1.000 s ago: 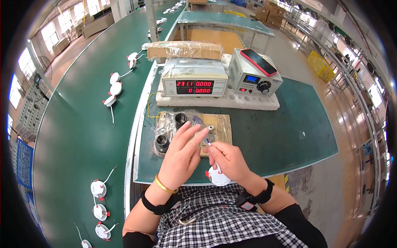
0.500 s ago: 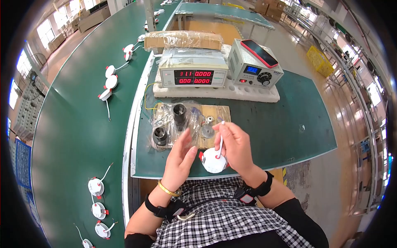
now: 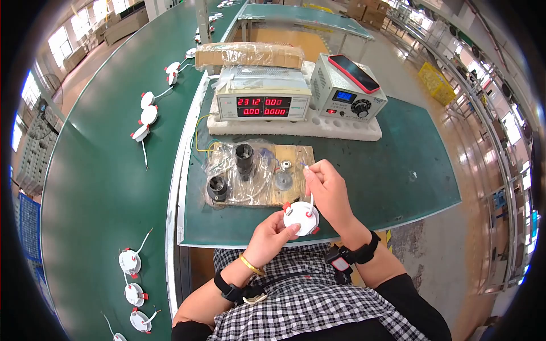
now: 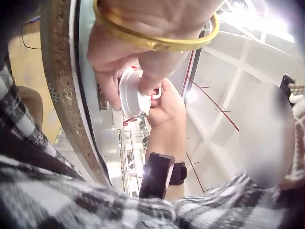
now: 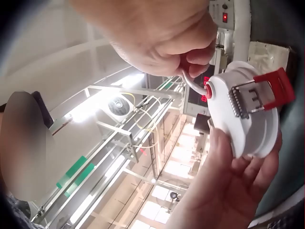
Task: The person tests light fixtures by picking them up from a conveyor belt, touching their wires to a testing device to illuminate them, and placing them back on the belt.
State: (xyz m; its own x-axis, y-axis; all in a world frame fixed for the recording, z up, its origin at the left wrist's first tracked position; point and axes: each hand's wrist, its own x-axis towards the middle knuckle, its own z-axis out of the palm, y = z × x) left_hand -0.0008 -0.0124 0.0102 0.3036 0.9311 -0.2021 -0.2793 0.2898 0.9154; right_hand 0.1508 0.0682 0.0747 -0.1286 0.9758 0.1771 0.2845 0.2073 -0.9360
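Note:
A round white downlight (image 3: pixel 300 219) with red-tipped spring clips is held over the bench's front edge. My left hand (image 3: pixel 271 238) grips its rim, thumb on the back face and fingers underneath. My right hand (image 3: pixel 330 195) pinches the downlight's white cable (image 3: pixel 311 199) close to its end, above the lamp. In the right wrist view a spring clip (image 5: pixel 252 98) with a red tip and the red cable grommet (image 5: pixel 208 91) show on the housing. The left wrist view has the downlight (image 4: pixel 132 93) edge-on between thumb and fingers.
Beyond the hands lies a wooden board (image 3: pixel 296 154) bearing black sockets (image 3: pixel 244 159) under plastic film. Behind it stand a power meter (image 3: pixel 263 105) with red digits and a grey regulator box (image 3: pixel 348 94) carrying a phone (image 3: pixel 354 73). More downlights (image 3: pixel 129 261) line the green belt (image 3: pixel 96 199) at left.
My left hand has moved right and taken hold of the downlight's rim. The downlight, which hung by its cable from my right hand, has shifted slightly right and turned.

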